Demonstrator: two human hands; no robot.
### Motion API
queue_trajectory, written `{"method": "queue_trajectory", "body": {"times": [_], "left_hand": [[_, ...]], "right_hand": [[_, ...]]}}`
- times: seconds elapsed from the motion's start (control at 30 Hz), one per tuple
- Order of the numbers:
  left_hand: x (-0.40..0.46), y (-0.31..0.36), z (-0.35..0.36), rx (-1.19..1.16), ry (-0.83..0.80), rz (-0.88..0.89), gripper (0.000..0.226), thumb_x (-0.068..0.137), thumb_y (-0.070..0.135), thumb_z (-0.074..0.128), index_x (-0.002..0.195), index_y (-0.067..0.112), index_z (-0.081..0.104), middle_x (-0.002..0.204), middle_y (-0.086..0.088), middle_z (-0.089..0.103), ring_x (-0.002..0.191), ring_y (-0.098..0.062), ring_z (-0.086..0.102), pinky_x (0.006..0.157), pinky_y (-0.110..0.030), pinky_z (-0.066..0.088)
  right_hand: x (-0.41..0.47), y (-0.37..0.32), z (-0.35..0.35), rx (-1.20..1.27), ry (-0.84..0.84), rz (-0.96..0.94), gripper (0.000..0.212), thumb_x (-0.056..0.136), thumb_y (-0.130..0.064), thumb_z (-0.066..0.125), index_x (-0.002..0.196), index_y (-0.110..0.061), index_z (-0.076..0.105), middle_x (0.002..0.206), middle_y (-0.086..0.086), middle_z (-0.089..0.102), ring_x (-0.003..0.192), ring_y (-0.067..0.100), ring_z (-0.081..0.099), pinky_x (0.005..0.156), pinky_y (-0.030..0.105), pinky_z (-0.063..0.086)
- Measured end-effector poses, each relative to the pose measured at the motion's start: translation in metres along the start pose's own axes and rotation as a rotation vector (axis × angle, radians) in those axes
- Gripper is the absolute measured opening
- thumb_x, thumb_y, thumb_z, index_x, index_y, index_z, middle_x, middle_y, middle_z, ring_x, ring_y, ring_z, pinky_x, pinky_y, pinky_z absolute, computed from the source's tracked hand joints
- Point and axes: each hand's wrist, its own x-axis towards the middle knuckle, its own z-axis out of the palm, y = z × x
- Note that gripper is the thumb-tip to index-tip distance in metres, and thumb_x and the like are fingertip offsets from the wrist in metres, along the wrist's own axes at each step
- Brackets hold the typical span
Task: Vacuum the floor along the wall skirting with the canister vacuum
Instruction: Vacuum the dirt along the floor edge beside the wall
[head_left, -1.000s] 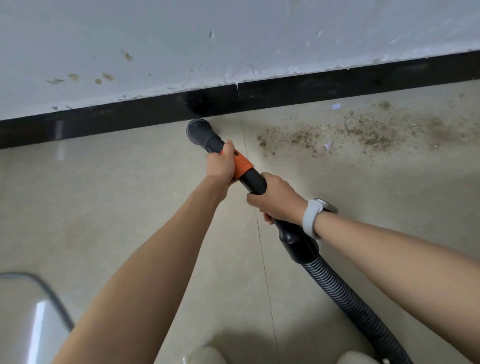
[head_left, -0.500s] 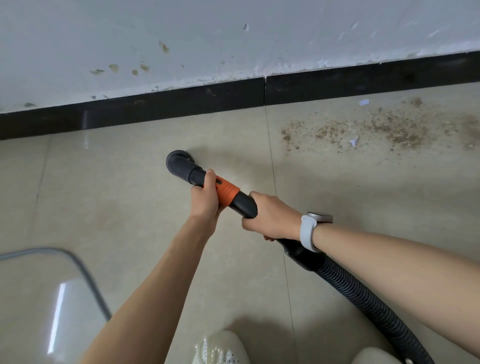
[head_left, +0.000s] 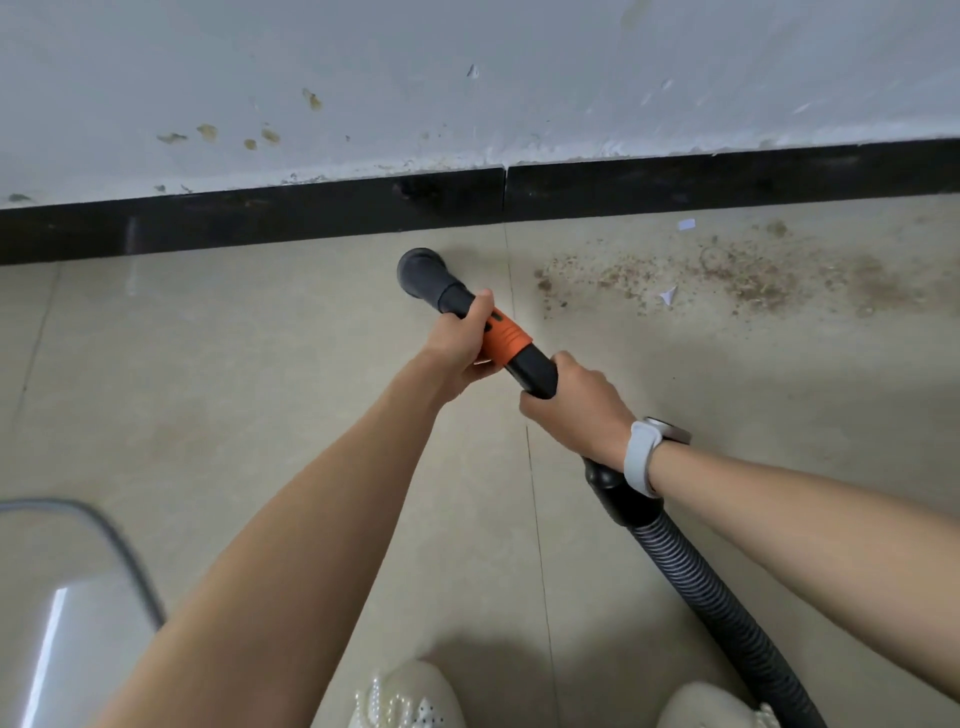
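Both hands hold the wand (head_left: 524, 358): left hand (head_left: 460, 345) curled round it by the orange collar, right hand (head_left: 576, 402) clamped behind. The nozzle (head_left: 420, 269) sits near the skirting (head_left: 311, 215), left of the dirt (head_left: 727, 275). Sweeping seems underway; next it likely must travel right over the debris.

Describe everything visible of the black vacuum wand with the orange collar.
The black vacuum wand with the orange collar is a plastic-looking tube lying slanted from lower right to upper left. Its round dark nozzle sits low over the beige tile floor, just short of the black skirting. The left hand grips it by the collar, the right hand behind. A ribbed black hose trails back.
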Motion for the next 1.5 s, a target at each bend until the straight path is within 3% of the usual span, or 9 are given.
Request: {"method": "queue_trajectory", "body": {"times": [0.13,0.3,0.53,0.67,0.77,0.87,1.1,1.37,1.5], "left_hand": [[-0.003,0.006,0.041,0.041,-0.142,-0.044,0.03,0.097,0.036,0.05,0.107,0.009,0.045,0.099,-0.006,0.052,0.09,-0.021,0.055,0.061,-0.029,0.05],[-0.009,-0.012,0.062,0.142,-0.143,-0.031,0.041,0.095,0.043,0.049,0.121,0.012,0.046,0.114,-0.004,0.054,0.111,-0.023,0.054,0.084,-0.034,0.045],[-0.031,-0.039,0.031,0.289,-0.166,-0.075,0.047,0.094,0.049,0.048,0.129,0.018,0.05,0.126,0.007,0.049,0.118,-0.015,0.044,0.091,-0.031,0.038],[-0.041,-0.071,-0.024,0.576,0.19,0.143,0.026,0.094,0.04,0.05,0.109,0.02,0.058,0.119,0.0,0.054,0.114,-0.02,0.047,0.092,-0.032,0.043],[-0.052,-0.102,-0.071,0.83,0.496,0.085,0.048,0.091,0.037,0.055,0.133,0.017,0.046,0.141,-0.008,0.038,0.133,-0.028,0.028,0.106,-0.039,0.028],[-0.065,-0.128,-0.109,0.883,0.629,-0.053,0.065,0.087,0.032,0.059,0.144,0.018,0.029,0.151,-0.007,0.021,0.14,-0.026,0.014,0.109,-0.041,0.02],[-0.08,-0.163,-0.143,0.802,0.693,-0.097,0.063,0.085,0.022,0.054,0.142,0.028,0.028,0.153,0.003,0.015,0.142,-0.023,0.007,0.112,-0.046,0.014],[-0.077,-0.159,-0.144,0.815,0.698,-0.107,0.069,0.082,0.029,0.065,0.142,0.023,0.032,0.153,0.002,0.018,0.142,-0.024,0.009,0.112,-0.045,0.017],[-0.083,-0.156,-0.157,0.768,0.707,-0.091,0.075,0.083,0.025,0.067,0.145,0.014,0.028,0.154,-0.003,0.02,0.141,-0.027,0.013,0.111,-0.046,0.019]], "right_hand": [[-0.011,0.026,-0.019,-0.037,0.145,0.067,0.021,0.087,-0.027,0.055,0.092,-0.013,0.04,0.071,0.002,0.052,0.058,0.022,0.049,0.055,0.032,0.039],[-0.022,0.049,-0.027,-0.056,0.139,0.076,0.019,0.086,-0.025,0.054,0.093,-0.014,0.04,0.071,0.002,0.053,0.058,0.023,0.051,0.054,0.031,0.039],[-0.018,0.034,-0.009,-0.196,0.132,-0.061,0.029,0.089,-0.024,0.053,0.11,-0.013,0.036,0.071,-0.003,0.046,0.066,0.029,0.05,0.057,0.032,0.036],[-0.01,0.025,-0.016,-0.198,0.086,-0.101,0.029,0.088,-0.026,0.052,0.113,-0.018,0.04,0.078,0.004,0.055,0.069,0.032,0.052,0.059,0.033,0.039],[-0.015,0.024,-0.016,-0.242,-0.034,-0.174,0.029,0.087,-0.029,0.052,0.113,-0.022,0.043,0.081,0.006,0.06,0.07,0.032,0.055,0.06,0.034,0.042],[-0.028,0.02,0.002,-0.278,-0.162,-0.236,0.031,0.085,-0.028,0.054,0.114,-0.023,0.045,0.081,0.006,0.059,0.07,0.031,0.055,0.06,0.034,0.041],[-0.055,0.004,0.056,-0.36,-0.373,-0.467,0.03,0.084,-0.026,0.055,0.113,-0.021,0.047,0.082,0.003,0.061,0.065,0.027,0.051,0.051,0.03,0.033],[-0.037,0.026,0.014,-0.313,-0.123,-0.229,0.03,0.083,-0.027,0.057,0.11,-0.023,0.046,0.077,0.001,0.054,0.068,0.029,0.051,0.057,0.031,0.033],[-0.036,0.0,0.035,-0.329,-0.124,-0.292,0.032,0.085,-0.028,0.055,0.115,-0.021,0.044,0.084,0.005,0.056,0.071,0.03,0.05,0.061,0.03,0.036]]}}
